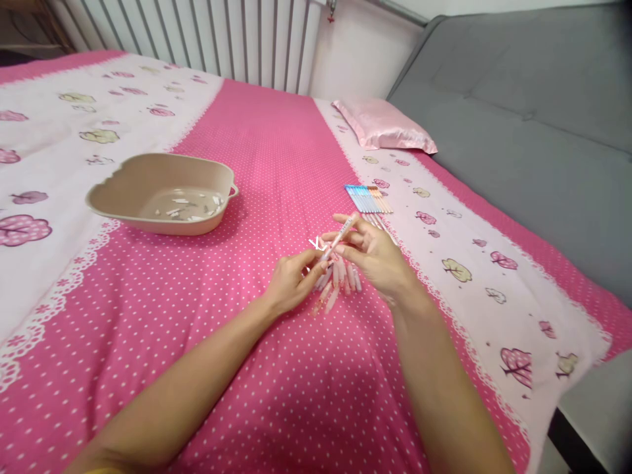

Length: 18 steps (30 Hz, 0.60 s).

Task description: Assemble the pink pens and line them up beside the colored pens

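Note:
A slim pale pen (342, 235) is held at a slant between my two hands. My left hand (295, 280) pinches its lower end between thumb and fingers. Around the upper part close the thumb and fingers of my right hand (374, 255). Beneath them, a loose pile of pink and clear pen parts (337, 276), perhaps caps or barrels, fans out on the bedspread. Small white pieces (316, 243) lie just beyond my left fingertips. Past my right hand sits a neat row of blue and brown pens (368, 199), with more pale pens (378, 221) partly hidden by the hand.
On the left a beige plastic basin (162, 224) contains several small white and grey bits. All this rests on a pink dotted bedspread (266, 131). A pink pillow (388, 125) lies by the grey headboard (508, 85). Behind the bed stands a white radiator (232, 39).

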### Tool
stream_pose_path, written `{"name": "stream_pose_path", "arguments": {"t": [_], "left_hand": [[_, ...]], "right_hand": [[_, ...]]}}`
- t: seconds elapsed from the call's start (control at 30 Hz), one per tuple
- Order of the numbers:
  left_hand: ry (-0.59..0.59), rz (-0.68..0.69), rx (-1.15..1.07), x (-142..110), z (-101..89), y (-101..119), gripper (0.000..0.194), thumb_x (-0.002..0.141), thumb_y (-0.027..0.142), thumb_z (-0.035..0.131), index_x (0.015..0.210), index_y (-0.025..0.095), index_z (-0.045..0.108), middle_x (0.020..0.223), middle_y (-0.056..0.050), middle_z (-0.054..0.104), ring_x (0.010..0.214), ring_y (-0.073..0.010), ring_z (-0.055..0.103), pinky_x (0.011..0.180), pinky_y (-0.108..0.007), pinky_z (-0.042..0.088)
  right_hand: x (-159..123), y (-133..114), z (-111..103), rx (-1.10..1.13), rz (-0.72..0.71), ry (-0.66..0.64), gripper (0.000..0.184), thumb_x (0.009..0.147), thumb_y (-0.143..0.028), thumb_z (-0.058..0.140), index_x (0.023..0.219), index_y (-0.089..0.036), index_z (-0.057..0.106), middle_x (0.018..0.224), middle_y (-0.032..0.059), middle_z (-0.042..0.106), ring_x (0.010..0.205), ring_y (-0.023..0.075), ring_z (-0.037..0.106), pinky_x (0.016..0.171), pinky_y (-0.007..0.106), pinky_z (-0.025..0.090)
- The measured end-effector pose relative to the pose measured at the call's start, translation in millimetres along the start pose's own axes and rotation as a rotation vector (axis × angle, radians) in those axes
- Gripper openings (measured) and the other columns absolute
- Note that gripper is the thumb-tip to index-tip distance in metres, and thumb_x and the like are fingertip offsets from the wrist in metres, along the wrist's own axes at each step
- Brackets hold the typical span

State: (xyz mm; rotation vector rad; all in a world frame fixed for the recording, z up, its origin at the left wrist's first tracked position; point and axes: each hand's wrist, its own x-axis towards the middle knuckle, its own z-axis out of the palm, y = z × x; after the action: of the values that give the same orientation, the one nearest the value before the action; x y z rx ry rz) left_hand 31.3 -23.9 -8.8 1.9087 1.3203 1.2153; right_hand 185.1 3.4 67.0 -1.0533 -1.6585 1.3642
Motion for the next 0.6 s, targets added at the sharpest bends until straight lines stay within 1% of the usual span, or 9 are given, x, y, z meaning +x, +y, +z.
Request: {"name": "stream_pose_path", "arguments": {"t": [0.17,0.37,0.5,0.6], "left_hand": [[-0.004,0.004,-0.017,-0.2,0.0,-0.5,0.027,0.089,0.036,0.047,0.092,0.014,0.062,0.071,-0.003,0.066,0.058,-0.0113,0.056,0.056,-0.022,0.041],[-0.003,0.022,-0.006,-0.1,-0.1,0.4,0.026,0.089,0.036,0.047,0.091,0.014,0.062,0.070,-0.002,0.066,0.056,-0.0105,0.054,0.054,-0.021,0.040],[0.014,0.044,0.014,0.2,-0.4,1.6,0.026,0.089,0.036,0.046,0.089,0.015,0.062,0.064,0.000,0.062,0.052,-0.0089,0.050,0.052,-0.020,0.037],[0.015,0.050,0.022,0.5,-0.9,1.9,0.027,0.089,0.036,0.046,0.089,0.015,0.063,0.062,0.001,0.061,0.050,-0.0086,0.048,0.052,-0.020,0.036]], "right_hand": [[1.6,0.5,0.8,-0.013,0.012,0.047,0.047,0.076,-0.017,0.062,0.121,-0.017,0.051,0.099,0.0078,0.069,0.093,0.0205,0.066,0.086,0.040,0.052],[2.9,1.4,1.7,-0.154,-0.038,0.118,0.044,0.072,-0.023,0.068,0.114,-0.015,0.056,0.084,0.0044,0.068,0.081,0.0192,0.066,0.083,0.039,0.052],[4.1,5.1,2.3,-0.312,-0.086,0.183,0.045,0.071,-0.031,0.070,0.113,-0.018,0.058,0.082,0.0040,0.069,0.082,0.0212,0.066,0.084,0.043,0.049],[5.1,6.7,3.6,-0.417,-0.133,0.228,0.044,0.072,-0.031,0.069,0.113,-0.018,0.058,0.084,0.0046,0.069,0.084,0.0221,0.066,0.088,0.045,0.047]]}}
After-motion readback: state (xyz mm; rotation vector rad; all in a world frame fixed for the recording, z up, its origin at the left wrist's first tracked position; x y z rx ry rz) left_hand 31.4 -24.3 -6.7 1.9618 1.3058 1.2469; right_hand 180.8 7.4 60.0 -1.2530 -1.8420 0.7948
